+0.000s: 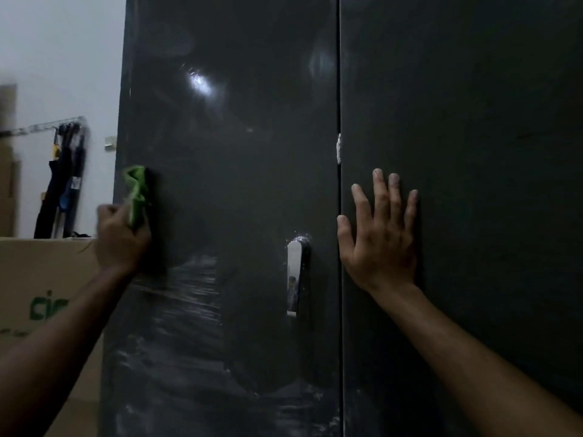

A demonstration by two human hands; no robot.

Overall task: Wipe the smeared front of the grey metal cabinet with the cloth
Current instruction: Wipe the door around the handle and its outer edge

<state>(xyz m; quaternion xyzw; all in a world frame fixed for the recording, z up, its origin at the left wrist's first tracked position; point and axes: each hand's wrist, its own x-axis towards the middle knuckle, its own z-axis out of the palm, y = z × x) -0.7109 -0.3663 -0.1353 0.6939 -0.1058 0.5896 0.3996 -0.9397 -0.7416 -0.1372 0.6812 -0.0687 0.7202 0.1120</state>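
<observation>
Head view: left hand [121,238] fingers grip cloth [137,193]; right hand [380,238] fingers splayed flat on cabinet [473,121].

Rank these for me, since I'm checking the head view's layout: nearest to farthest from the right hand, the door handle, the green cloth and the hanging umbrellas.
1. Door handle: on the left door, just left of the right hand.
2. Green cloth: at the left door's outer edge, in the left hand.
3. Umbrellas: hanging on the wall, far left.

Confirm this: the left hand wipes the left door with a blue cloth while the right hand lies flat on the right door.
Wrong on one point: the cloth is green, not blue, as the head view shows. The left hand does wipe the left door with it while the right hand lies flat on the right door.
</observation>
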